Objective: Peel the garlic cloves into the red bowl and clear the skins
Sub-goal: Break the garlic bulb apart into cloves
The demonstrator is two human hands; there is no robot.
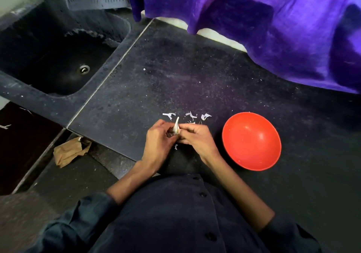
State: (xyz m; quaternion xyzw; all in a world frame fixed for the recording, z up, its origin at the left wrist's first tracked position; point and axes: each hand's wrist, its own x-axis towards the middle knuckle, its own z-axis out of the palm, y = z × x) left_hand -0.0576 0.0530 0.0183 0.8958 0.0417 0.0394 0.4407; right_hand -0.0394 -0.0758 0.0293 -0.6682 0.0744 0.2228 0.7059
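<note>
A pale garlic clove [176, 128] with a pointed tip is pinched between my left hand [158, 144] and my right hand [197, 138], just above the dark counter's front edge. Both hands grip it, fingers curled around its lower part, so only the tip and upper side show. The red bowl [251, 141] stands on the counter to the right of my right hand, apart from it, and looks empty. White garlic skins [188, 116] lie scattered on the counter just beyond my hands, and one small scrap [176, 146] sits below them.
A dark stone sink [58, 57] is sunk into the counter at the left. Purple cloth [263, 22] hangs over the counter's back and right. A crumpled brown paper bag [69, 152] lies on the floor below the counter's front-left edge.
</note>
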